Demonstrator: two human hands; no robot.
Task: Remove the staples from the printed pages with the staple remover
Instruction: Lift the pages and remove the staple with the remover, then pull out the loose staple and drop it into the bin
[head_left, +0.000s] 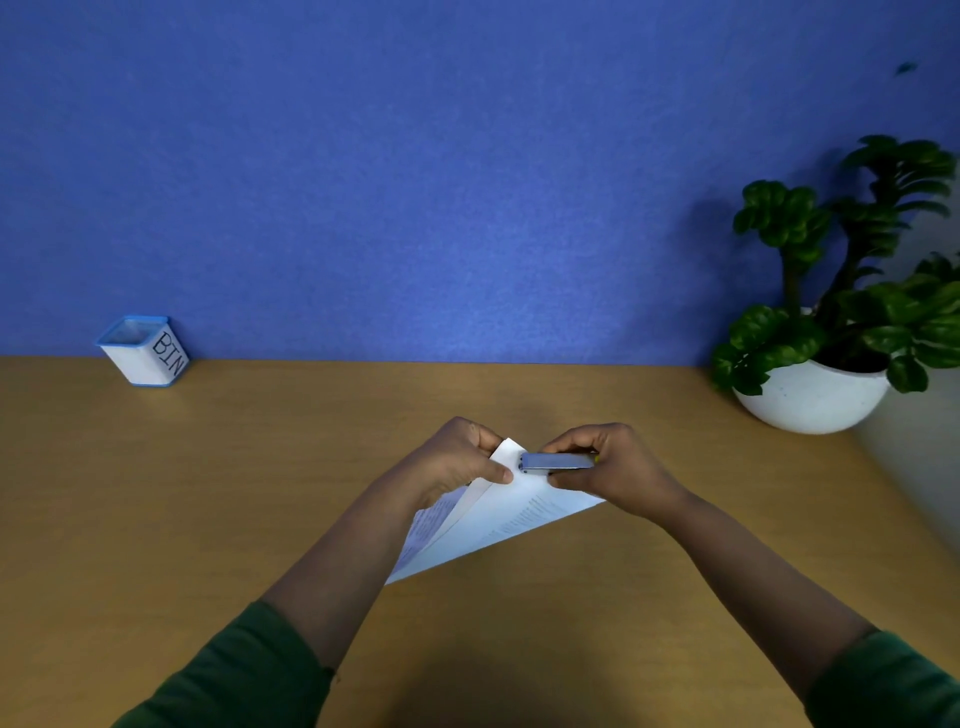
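Note:
A stack of white printed pages (498, 519) is lifted off the wooden desk (208, 493) in the middle of the view, one corner pointing up and away from me. My left hand (457, 457) pinches that raised corner between thumb and fingers. My right hand (613, 467) grips a grey metal staple remover (556, 462), held level with its tip against the same corner, next to my left thumb. The staple itself is too small to make out.
A small white tub with a blue rim, lettered BIN (143, 351), stands at the back left against the blue wall (467, 182). A potted green plant in a white bowl (815, 400) stands at the back right near the desk's right edge.

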